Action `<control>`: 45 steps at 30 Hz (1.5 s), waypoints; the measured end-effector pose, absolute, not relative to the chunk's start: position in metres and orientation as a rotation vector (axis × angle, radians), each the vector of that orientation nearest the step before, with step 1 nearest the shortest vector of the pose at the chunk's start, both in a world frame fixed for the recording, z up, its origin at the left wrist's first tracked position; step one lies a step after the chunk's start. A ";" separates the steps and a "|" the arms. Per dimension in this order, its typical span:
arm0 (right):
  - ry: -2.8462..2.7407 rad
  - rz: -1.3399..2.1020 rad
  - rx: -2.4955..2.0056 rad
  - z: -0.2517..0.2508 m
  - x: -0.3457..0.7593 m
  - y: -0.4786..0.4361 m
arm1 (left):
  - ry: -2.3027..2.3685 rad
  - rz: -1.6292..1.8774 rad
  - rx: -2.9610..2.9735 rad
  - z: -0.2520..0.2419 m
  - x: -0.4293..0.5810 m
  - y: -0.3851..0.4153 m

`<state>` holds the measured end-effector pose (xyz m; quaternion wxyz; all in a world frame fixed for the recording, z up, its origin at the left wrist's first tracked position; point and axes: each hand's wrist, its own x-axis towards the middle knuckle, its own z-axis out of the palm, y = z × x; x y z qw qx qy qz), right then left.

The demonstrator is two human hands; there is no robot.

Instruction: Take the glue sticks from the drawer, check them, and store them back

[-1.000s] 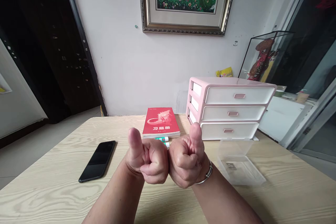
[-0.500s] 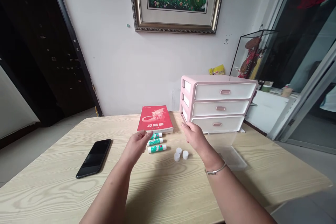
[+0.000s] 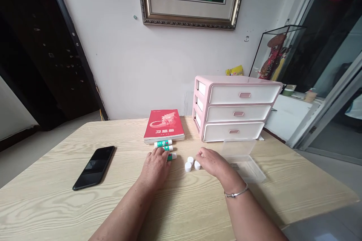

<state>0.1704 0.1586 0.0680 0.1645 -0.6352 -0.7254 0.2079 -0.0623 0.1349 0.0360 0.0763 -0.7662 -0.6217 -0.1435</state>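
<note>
Three green-and-white glue sticks lie side by side in front of the red book; the rearmost glue stick shows most. My left hand rests over the left part of the nearest glue stick, fingers bent down and pressed together; whether they grip it is hidden. Three white caps stand on the table to the right. Beside the rightmost cap is my right hand, its fingers curled in, with the fingertips touching or just above it. What those fingers hold, if anything, cannot be made out.
A clear open plastic box lies right of my right hand. Behind it stands a pink-and-white drawer unit. A black phone lies at the left on the wooden table. A framed picture hangs on the wall.
My left hand has come down onto the glue sticks and flattened somewhat. My right hand has lowered toward the caps. The view has shifted slightly.
</note>
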 end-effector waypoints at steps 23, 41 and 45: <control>-1.747 0.758 -1.138 0.060 0.158 0.159 | -2.002 -0.748 -2.551 0.030 -0.066 0.139; -1.895 0.772 -0.895 0.060 0.145 0.143 | -1.868 -1.468 -3.067 0.062 -0.064 0.109; -1.910 0.792 -0.890 0.060 0.144 0.142 | -1.855 -1.474 -3.077 0.062 -0.065 0.109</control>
